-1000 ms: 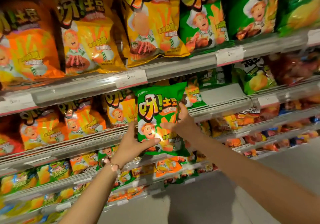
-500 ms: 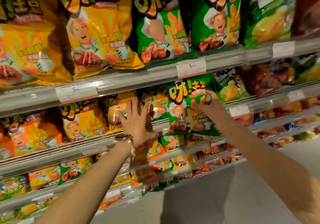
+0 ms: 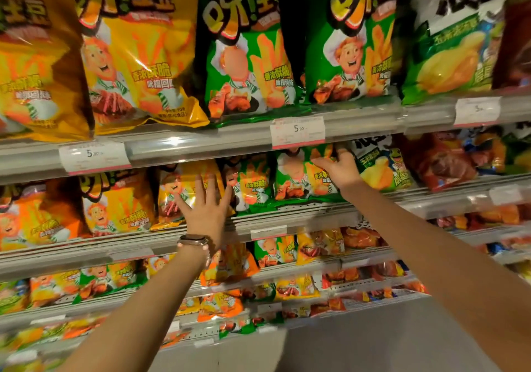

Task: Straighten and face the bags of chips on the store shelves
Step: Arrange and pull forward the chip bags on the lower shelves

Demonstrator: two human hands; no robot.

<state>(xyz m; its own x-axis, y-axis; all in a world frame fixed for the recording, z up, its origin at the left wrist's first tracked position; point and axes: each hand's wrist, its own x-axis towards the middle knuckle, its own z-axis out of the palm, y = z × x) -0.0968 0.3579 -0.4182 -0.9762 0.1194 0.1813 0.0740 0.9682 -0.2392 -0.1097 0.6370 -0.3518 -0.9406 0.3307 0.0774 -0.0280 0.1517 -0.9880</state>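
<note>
Both hands reached into the second shelf (image 3: 287, 222) of chip bags.

The upper half of the green bag (image 3: 298, 176) was hidden behind the price rail (image 3: 201, 147) above it, and the bags on the lower shelves at 6 o'clock were too blurred to read. The right hand (image 3: 337, 167) at 2 o'clock gripped that green bag's top right edge, fingers curled over it, arm stretched straight. The left hand (image 3: 205, 208) at centre was released, fingers spread flat, palm toward a yellow bag (image 3: 178, 188) standing at 9 o'clock of the green one; whether it touched I could not tell. A watch (image 3: 193, 240) sat on the left wrist.
</note>
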